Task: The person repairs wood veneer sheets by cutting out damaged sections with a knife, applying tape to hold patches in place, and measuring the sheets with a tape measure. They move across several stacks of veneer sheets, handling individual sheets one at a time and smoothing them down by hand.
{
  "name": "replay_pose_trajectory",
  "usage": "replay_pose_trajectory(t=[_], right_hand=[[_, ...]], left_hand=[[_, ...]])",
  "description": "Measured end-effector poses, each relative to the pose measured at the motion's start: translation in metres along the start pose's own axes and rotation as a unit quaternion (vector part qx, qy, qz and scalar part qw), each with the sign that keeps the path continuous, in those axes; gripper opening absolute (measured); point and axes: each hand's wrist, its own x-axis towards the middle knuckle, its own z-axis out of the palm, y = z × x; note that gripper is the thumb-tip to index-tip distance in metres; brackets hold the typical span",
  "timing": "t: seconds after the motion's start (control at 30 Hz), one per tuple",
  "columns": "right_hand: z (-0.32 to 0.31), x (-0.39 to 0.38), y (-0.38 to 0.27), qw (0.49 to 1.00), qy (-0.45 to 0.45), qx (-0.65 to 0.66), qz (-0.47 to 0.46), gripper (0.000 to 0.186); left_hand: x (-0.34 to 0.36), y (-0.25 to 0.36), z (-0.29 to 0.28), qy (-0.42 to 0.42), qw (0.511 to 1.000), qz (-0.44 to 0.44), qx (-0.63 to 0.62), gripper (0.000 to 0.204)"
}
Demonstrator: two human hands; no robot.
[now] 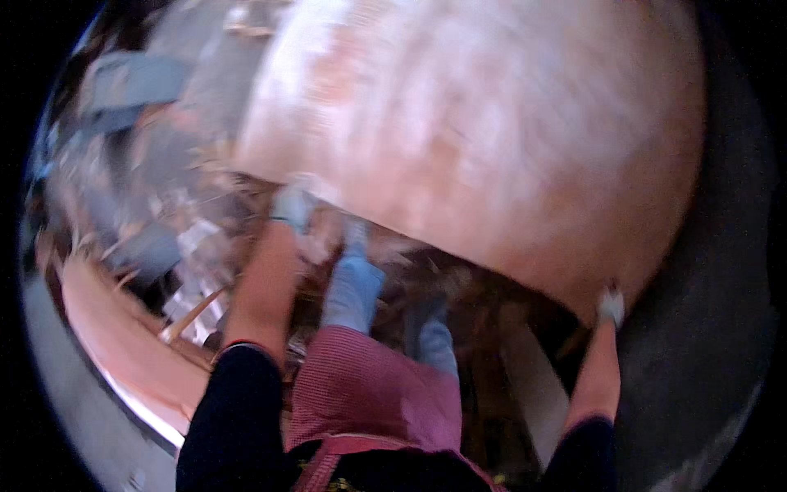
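Observation:
A large sheet of wood (492,148), pale brown with whitish patches, fills the upper middle and right; it looks like plywood or veneer. My left hand (293,205), in a light glove, grips its near edge toward the left corner. At the near right corner my right hand (611,306), gloved as well, is closed on the same edge. The fingers of both hands are partly hidden and blurred by motion. Between my arms, my legs in light blue trousers (354,287) show below a red checked apron (369,385).
Wood scraps and pale torn pieces (197,246) litter the ground at left. A curved pinkish-brown board (123,328) lies at lower left, with a grey slab (135,82) farther off. A pale plank (529,377) lies beside my right leg. A dark surface (705,328) borders the right.

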Motion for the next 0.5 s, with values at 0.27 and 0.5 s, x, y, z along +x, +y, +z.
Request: replay_pose_trajectory(t=[0.27,0.5], right_hand=[[0.039,0.010,-0.038,0.990,0.023,-0.062,0.121,0.042],[0.055,0.026,-0.046,0.993,-0.018,-0.027,0.117,0.039]], left_hand=[[-0.027,0.009,0.012,0.091,0.995,0.050,-0.002,0.029],[-0.010,0.014,-0.032,0.118,0.969,0.086,0.199,0.018]])
